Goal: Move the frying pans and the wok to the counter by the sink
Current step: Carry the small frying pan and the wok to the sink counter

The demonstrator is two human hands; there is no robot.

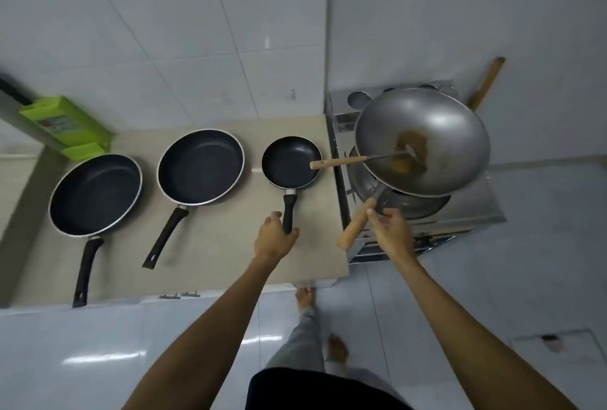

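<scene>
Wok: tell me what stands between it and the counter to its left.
The wok is tilted over the stove. The spatula lying in it sticks out left over the small pan, which stands on the nearest stretch of counter.

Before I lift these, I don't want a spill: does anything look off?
Yes. The wok sits tilted on the burner, with a ladle and brownish residue inside; the ladle's handle overhangs the small frying pan.
</scene>
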